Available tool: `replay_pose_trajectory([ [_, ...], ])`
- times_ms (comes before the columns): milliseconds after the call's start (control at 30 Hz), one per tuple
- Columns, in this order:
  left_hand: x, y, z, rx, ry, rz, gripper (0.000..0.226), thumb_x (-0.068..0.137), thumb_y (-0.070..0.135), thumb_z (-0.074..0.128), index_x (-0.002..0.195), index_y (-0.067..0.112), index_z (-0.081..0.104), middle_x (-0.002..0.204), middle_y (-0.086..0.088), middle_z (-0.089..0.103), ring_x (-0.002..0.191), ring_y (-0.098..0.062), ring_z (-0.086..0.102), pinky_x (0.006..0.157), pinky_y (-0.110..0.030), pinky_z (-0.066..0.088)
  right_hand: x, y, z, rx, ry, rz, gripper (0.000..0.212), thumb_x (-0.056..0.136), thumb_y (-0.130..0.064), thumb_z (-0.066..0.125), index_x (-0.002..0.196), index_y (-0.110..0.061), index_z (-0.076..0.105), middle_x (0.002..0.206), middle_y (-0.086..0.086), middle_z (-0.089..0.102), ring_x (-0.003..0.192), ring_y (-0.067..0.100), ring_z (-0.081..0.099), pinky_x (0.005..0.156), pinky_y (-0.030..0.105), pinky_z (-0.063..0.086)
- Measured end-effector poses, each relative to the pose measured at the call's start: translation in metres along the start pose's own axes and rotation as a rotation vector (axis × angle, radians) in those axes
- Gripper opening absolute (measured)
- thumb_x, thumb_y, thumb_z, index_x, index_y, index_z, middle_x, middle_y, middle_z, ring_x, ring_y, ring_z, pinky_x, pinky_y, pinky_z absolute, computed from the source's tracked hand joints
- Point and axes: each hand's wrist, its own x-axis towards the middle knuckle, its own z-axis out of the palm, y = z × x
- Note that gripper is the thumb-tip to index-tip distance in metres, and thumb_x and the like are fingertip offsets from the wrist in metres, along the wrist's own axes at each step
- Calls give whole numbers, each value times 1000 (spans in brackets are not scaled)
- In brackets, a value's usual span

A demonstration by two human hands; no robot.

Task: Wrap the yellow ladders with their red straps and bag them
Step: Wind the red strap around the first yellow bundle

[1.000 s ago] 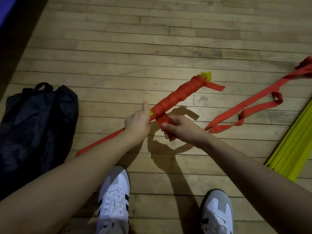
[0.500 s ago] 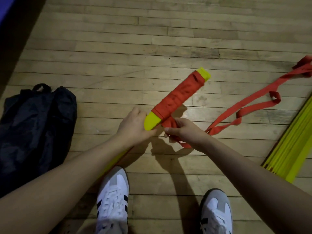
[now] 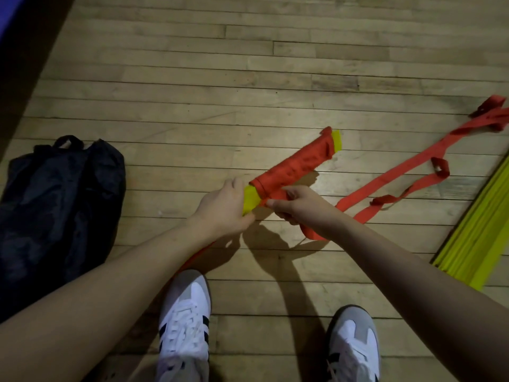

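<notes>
We hold the ladder bundle [image 3: 293, 168] above the floor [image 3: 192, 78]; our left hand [image 3: 223, 209] grips its yellow near end to steady it, while our right hand [image 3: 296, 206] pinches the red strap [image 3: 391, 175] taut for winding. The loose tail trails toward the floor's right edge; the black bag [image 3: 57, 205] waits by the left edge.

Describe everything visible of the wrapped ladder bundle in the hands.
The ladder bundle is a stack of flat yellow rungs wound in red strap, with yellow ends showing at both tips. It is held above the wooden floor, tilted up to the right. The left hand grips its near yellow end; the right hand pinches the strap by the wrap. Loose strap trails right.
</notes>
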Motion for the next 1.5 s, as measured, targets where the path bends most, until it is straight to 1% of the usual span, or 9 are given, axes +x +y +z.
replay_pose_trajectory([
  [167,-1,0,0,61,133,64,40,88,21,61,117,7,37,117,-13,42,95,-34,56,65,-35,36,-4,6,3,89,-29,15,10,95,-14,57,91,-5,59,63,1,50,53,9,43,49,21,35],
  [300,3,-4,1,20,188,92,37,83,12,67,110,1,45,116,-18,43,106,-36,46,82,-42,40,-3,2,3,81,-37,19,11,95,-11,56,85,-7,57,67,5,56,53,11,49,51,23,40],
  [433,5,-4,6,68,190,60,37,85,16,64,114,4,44,119,-16,48,113,-36,42,92,-44,32,-3,4,3,143,-62,48,5,96,-8,54,91,-7,55,71,3,62,56,13,55,56,27,46],
  [600,11,1,4,-31,130,1,38,91,17,56,119,7,33,112,-13,53,100,-34,56,72,-40,40,-1,10,-1,193,-118,86,3,96,-5,53,98,-6,55,77,7,66,63,19,62,63,30,53],
  [833,39,5,9,-96,-27,-107,55,88,31,56,127,5,28,124,-18,42,114,-37,44,94,-43,34,7,14,-12,180,-113,175,9,92,3,54,97,-3,51,74,10,61,62,22,58,56,27,50],
  [1033,56,6,13,24,3,-43,78,85,30,66,144,15,17,129,-13,44,117,-33,48,92,-45,41,29,17,-18,197,-22,225,4,91,1,57,90,-2,54,72,11,62,54,18,57,52,25,48],
  [1200,86,2,13,165,33,41,50,89,43,62,123,13,40,120,-10,46,108,-29,51,74,-38,43,50,23,-30,217,2,271,4,91,0,58,93,-1,56,74,11,65,55,19,59,54,26,50],
  [1367,116,0,25,238,111,2,26,94,15,54,118,6,45,114,-14,46,100,-32,53,73,-39,46,70,23,-45,135,-17,297,15,88,-4,65,101,-1,59,75,9,66,57,18,62,56,26,51],
  [1500,114,3,38,362,191,48,31,77,3,48,107,3,58,103,-16,57,84,-31,58,66,-36,49,83,25,-48,-16,-49,306,14,81,-8,73,90,-6,62,79,13,64,66,21,61,61,30,52],
])
